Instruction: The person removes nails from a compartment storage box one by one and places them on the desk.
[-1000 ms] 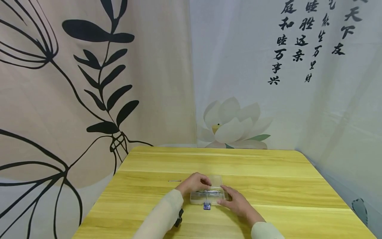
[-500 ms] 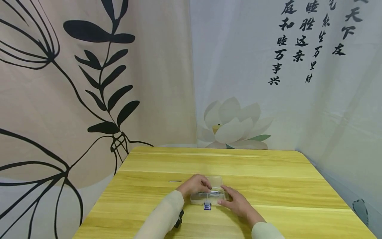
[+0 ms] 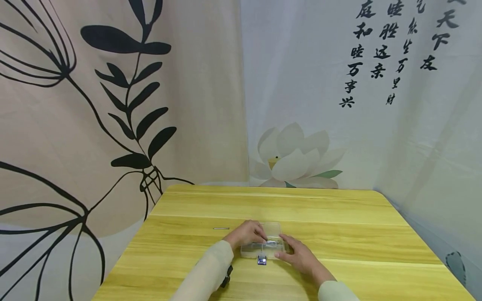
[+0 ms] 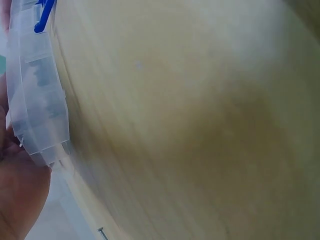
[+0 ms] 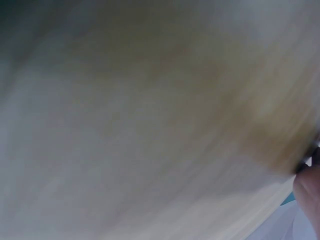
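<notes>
A clear plastic compartment box (image 3: 251,251) stands on the table with its lid (image 3: 272,228) tipped back and a blue latch (image 3: 262,260) hanging at the front. Several slim metal nails (image 3: 273,242) lie in its rear part. My left hand (image 3: 246,232) reaches over the box from the left, its bent fingertips down at the near ends of these nails; I cannot tell whether it pinches one. My right hand (image 3: 301,256) grips the box's right end, thumb at the front and fingers behind. A single nail (image 3: 221,228) lies on the table left of the box.
The wooden table (image 3: 339,225) has a pale grain and rounded far corners. Behind it hangs a printed curtain (image 3: 207,104). A dark strap piece (image 3: 226,276) shows at the left wrist, under the sleeve (image 3: 205,271).
My left fingertips have shifted slightly right and lower, closing together over the nails. The nails' left ends, visible earlier, are now behind the fingers. My right hand stays on the box.
</notes>
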Demonstrator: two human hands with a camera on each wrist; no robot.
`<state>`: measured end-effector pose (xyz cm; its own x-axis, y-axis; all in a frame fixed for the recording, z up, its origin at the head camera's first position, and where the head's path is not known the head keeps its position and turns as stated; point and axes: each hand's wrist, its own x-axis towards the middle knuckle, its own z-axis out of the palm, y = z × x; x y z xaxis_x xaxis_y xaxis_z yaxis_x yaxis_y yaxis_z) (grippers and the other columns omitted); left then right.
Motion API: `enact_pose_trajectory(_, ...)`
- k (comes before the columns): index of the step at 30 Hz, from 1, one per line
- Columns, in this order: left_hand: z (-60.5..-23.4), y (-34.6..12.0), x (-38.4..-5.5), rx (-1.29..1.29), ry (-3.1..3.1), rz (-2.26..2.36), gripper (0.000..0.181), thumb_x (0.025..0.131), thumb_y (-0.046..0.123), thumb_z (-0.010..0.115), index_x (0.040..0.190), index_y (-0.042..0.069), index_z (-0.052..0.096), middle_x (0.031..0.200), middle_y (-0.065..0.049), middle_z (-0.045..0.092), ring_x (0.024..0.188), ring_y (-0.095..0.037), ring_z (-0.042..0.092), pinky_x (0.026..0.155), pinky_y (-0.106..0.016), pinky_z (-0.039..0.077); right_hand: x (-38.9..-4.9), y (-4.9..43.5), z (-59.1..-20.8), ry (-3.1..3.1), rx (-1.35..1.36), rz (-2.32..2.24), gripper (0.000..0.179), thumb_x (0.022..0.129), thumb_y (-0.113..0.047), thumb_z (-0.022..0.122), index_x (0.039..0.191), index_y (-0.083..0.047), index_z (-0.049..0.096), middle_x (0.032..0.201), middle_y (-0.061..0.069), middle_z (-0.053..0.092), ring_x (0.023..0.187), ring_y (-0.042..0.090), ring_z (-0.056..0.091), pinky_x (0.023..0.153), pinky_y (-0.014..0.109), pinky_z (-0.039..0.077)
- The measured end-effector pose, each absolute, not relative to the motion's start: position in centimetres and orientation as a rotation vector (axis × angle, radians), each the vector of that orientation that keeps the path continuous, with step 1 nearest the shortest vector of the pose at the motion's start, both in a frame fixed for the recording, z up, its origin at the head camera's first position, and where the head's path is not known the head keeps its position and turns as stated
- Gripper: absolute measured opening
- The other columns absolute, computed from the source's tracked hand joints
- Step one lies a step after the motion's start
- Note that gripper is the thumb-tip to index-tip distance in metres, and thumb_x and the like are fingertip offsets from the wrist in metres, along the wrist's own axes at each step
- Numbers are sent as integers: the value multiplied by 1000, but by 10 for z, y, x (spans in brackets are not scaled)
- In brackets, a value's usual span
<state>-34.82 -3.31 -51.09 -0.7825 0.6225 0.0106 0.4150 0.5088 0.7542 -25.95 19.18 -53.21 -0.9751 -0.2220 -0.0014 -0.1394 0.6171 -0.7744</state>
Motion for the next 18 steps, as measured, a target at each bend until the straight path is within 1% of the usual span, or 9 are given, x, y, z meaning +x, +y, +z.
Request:
enact_pose_trajectory(8,-508,-29,-348,917,2566,967,6,85,10,78,89,12,82,85,10,56,80,-4,52,75,-22,46,-259,192,-531,2745,-312,-1295,71,91,-39,72,148,-7,45,148,28,41,135,50,35,106,66,28)
enact_pose_trajectory(12,-508,-27,-348,973,2615,858,5,86,12,78,88,13,82,83,11,54,78,-3,50,72,-21,45,-259,193,-531,2739,-314,-1300,72,91,-40,72,149,-7,45,149,27,40,136,50,35,106,66,27)
enact_pose_trajectory(18,-510,-27,-350,1093,2676,765,4,86,15,79,87,12,81,81,13,53,77,0,48,73,-19,44,-261,193,-531,2739,-329,-1302,72,91,-40,71,149,-6,44,149,28,40,136,51,34,106,66,27)
